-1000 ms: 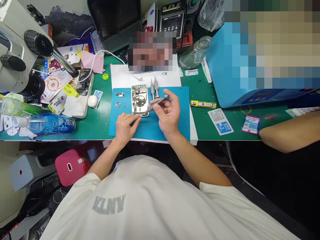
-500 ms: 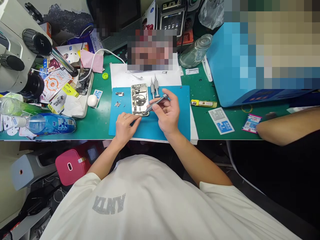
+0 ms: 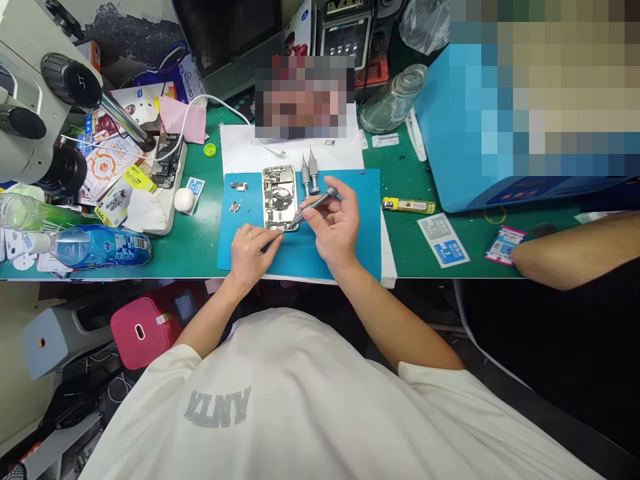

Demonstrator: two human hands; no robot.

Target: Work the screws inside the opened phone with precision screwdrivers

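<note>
An opened phone (image 3: 280, 189) with bare inner parts lies upright on a blue mat (image 3: 365, 247). My left hand (image 3: 253, 255) is closed at its lower edge, index finger and thumb brought together there. Whether those fingertips also touch the tool's tip cannot be made out. In my right hand (image 3: 339, 227) a slim grey screwdriver (image 3: 313, 209) slants down to the phone's bottom end, its cap under the index finger. Two more grey screwdrivers (image 3: 313, 175) stand tip up just beyond. Left of the phone lie a small metal part (image 3: 239, 187) and a cluster of tiny pieces (image 3: 235, 207).
A microscope (image 3: 60, 113) overhangs the cluttered left side, near a blue bottle (image 3: 103, 247) and a white ball (image 3: 184, 200). To the right are a glass jar (image 3: 393, 100), a yellow cutter (image 3: 409, 205) and another person's arm (image 3: 575, 257). A white cable (image 3: 215, 100) crosses behind.
The view has shifted very slightly. Both hands, the screwdriver and the phone keep nearly the same positions.
</note>
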